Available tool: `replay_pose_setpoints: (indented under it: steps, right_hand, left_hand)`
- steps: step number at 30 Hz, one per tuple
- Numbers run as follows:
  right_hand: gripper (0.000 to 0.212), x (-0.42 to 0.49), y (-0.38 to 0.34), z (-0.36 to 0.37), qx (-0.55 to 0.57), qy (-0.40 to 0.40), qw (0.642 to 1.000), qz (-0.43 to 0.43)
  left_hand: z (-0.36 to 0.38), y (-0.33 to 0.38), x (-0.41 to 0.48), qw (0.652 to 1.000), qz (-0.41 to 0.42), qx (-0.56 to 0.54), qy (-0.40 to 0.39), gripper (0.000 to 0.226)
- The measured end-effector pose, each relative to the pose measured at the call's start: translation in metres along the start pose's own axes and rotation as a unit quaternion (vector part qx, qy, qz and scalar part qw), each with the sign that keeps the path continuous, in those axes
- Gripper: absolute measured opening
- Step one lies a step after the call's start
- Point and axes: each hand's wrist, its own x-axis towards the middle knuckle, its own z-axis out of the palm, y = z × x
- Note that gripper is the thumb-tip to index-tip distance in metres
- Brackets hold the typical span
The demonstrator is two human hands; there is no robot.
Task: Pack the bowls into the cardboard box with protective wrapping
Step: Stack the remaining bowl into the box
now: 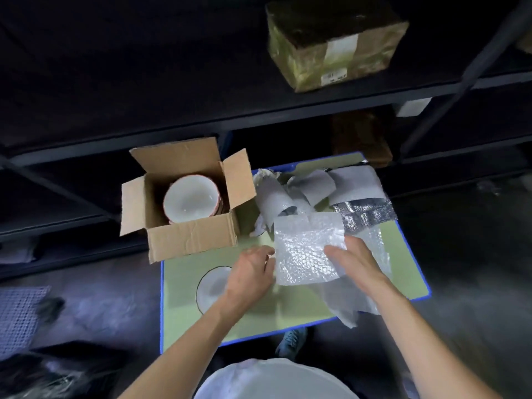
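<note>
Nearest, a pale dome [276,378] (unidentifiable). My left hand [253,272] pinches the bubble wrap [305,254], right hand [355,262] flat atop; my forearm could clip the bowl [210,286].

Bowl [190,200] in box [190,240], left of wrapping [308,251].
</note>
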Motion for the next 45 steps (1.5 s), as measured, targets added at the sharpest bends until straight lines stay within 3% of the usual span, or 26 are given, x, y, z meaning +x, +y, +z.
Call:
replay_pose_setpoints:
  steps: [1, 7, 14, 21, 25, 33, 38, 45]
  right_hand:
    - [0.012, 0.001, -0.004, 0.007, -0.017, -0.003, 1.0, -0.006]
    - [0.003, 0.009, -0.009, 0.05, -0.088, -0.03, 0.995, -0.019]
    - [0.01, 0.006, -0.004, 0.078, -0.124, -0.041, 0.991, -0.031]
    - [0.015, -0.001, 0.003, 0.072, -0.115, -0.02, 0.993, -0.005]
    - [0.021, -0.004, 0.01, 0.067, -0.09, -0.023, 0.996, 0.001]
    - [0.019, -0.027, 0.012, 0.071, 0.117, -0.161, 0.98, 0.032]
    - [0.03, -0.031, 0.017, 0.081, 0.289, -0.138, 0.944, 0.08]
    - [0.038, -0.042, 0.022, 0.083, 0.387, -0.077, 0.912, 0.111]
  left_hand:
    - [-0.004, -0.012, -0.006, 0.999, 0.0, 0.032, 0.007, 0.028]
    - [-0.025, -0.081, -0.036, 0.978, -0.088, 0.187, -0.024, 0.047]
    - [-0.031, -0.117, -0.03, 0.972, -0.142, 0.17, -0.074, 0.037]
    - [-0.044, -0.104, -0.038, 0.991, -0.104, 0.078, -0.04, 0.032]
    - [-0.054, -0.079, -0.046, 0.995, -0.078, -0.002, -0.054, 0.015]
    - [-0.055, -0.031, -0.029, 0.977, -0.101, -0.167, -0.084, 0.017]
    - [-0.054, -0.018, -0.03, 0.97, -0.113, -0.19, -0.102, 0.018]
    - [-0.053, -0.002, -0.036, 0.96, -0.111, -0.217, -0.136, 0.035]
